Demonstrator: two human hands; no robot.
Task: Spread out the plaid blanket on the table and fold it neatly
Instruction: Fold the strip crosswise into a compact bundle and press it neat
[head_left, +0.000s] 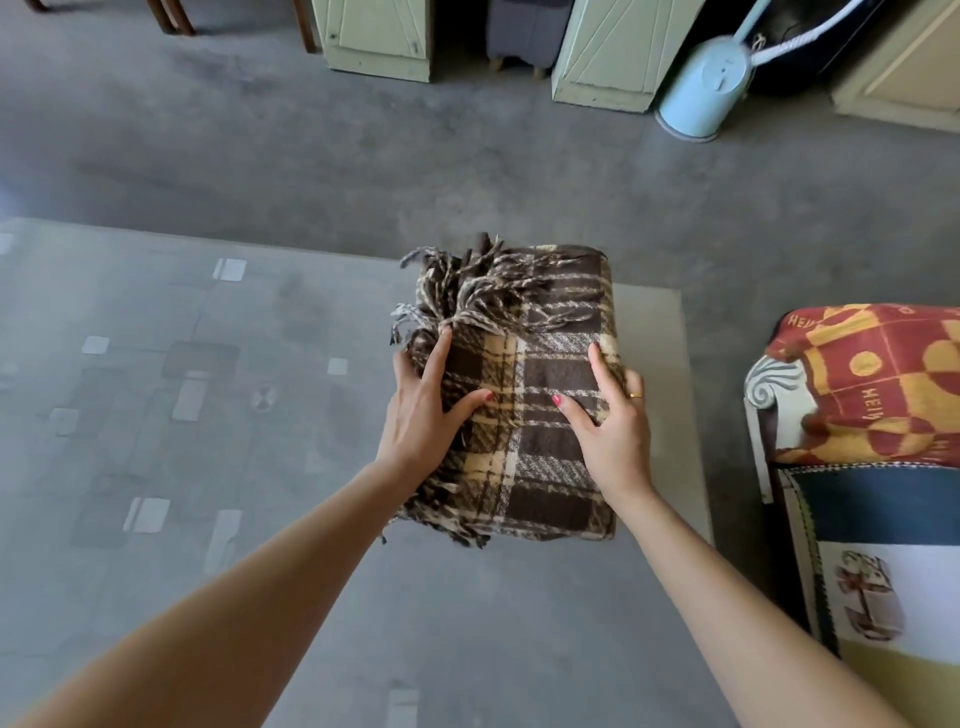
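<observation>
The plaid blanket (540, 364), brown and cream with a tasselled fringe, lies folded into a thick rectangle on the grey table (208, 415), near its far right corner. My left hand (423, 410) grips the blanket's left, fringed edge, thumb on top and fingers wrapped over the side. My right hand (610, 421) holds the right edge, thumb across the top and fingers curled over the side; it wears a ring. The fringe is bunched on the far left part of the bundle and also hangs along the near left side.
The table's far edge and right edge run close to the blanket. An armchair (779, 395) with a red and yellow cloth (878, 379) stands right of the table. Beyond it, on the grey floor, are pale green cabinets (379, 36) and a light blue bin (706, 88).
</observation>
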